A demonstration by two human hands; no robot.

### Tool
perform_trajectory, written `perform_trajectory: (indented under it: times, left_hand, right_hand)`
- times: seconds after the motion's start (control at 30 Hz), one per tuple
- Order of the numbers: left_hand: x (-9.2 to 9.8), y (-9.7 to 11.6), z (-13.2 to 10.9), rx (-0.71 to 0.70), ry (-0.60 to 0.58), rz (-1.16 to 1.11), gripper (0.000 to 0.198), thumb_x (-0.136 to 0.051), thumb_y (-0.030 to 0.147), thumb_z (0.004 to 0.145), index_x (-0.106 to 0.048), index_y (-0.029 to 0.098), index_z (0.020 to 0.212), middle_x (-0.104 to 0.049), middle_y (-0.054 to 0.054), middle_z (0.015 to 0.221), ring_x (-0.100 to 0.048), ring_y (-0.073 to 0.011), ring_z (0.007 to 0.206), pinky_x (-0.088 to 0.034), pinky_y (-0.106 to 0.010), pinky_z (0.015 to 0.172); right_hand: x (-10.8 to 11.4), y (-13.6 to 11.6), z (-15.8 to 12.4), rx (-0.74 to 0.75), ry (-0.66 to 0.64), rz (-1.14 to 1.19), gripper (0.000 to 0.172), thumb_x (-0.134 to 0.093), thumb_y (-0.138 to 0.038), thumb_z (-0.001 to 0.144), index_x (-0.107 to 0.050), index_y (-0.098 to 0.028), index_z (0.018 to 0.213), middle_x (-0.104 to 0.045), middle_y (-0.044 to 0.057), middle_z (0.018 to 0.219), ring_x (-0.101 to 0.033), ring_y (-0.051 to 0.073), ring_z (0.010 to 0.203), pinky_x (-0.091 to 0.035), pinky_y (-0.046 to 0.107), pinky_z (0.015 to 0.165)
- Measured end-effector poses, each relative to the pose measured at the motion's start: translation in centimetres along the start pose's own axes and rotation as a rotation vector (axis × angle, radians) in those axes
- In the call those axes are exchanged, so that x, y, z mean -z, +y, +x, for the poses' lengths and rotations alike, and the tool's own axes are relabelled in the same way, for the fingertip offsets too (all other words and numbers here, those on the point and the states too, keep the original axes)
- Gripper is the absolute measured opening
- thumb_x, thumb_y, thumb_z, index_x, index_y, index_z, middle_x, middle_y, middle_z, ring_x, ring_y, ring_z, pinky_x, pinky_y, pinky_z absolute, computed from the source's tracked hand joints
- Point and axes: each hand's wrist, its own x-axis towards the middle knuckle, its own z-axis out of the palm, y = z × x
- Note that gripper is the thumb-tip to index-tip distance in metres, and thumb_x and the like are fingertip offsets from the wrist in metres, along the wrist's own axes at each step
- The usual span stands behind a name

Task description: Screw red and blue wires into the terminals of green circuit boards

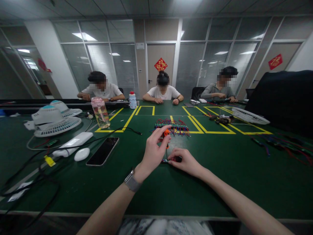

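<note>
My left hand (156, 147), with a watch on its wrist, is closed round the orange and black handle of a screwdriver (167, 133). The screwdriver stands upright, its thin shaft pointing down at a small circuit board (165, 161) on the green table. My right hand (184, 160) pinches the right end of that board, its fingers low against the tabletop. Part of the board is hidden under the fingers. Just beyond my hands lies a row of green circuit boards (171, 125) with red and blue wires sticking out.
A phone (103, 151), a white oval case (82, 154), a white power strip (73, 143) and black cables lie left. Behind them stand a pink-lidded bottle (100, 112) and white fans (57, 119). More wired boards (283, 145) lie right. Three people sit across the table.
</note>
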Motion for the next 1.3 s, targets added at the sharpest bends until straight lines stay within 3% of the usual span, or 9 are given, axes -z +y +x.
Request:
perform_trajectory:
  times: [0.43,1.3]
  left_hand:
    - [0.09,0.06,-0.07,-0.015,0.022,0.037,0.026,-0.056,0.026,0.092,-0.063,0.025,0.117,-0.059,-0.005,0.101,-0.061,-0.0150,0.088,-0.058,-0.023,0.073]
    - [0.00,-0.05,-0.17,0.058,0.024,-0.020,0.031,-0.054,0.027,0.094,-0.059,0.026,0.124,-0.062,-0.005,0.106,-0.067,-0.0134,0.081,-0.059,-0.025,0.074]
  right_hand:
    - [0.04,-0.14,-0.07,0.007,0.012,-0.003,0.009,-0.067,-0.014,0.076,-0.074,-0.016,0.082,-0.065,0.005,0.080,-0.060,0.015,0.068,-0.048,0.027,0.064]
    - [0.30,-0.46,-0.01,-0.027,-0.026,-0.036,0.010,-0.071,-0.016,0.078,-0.074,-0.014,0.087,-0.063,0.004,0.081,-0.059,0.015,0.070,-0.047,0.027,0.066]
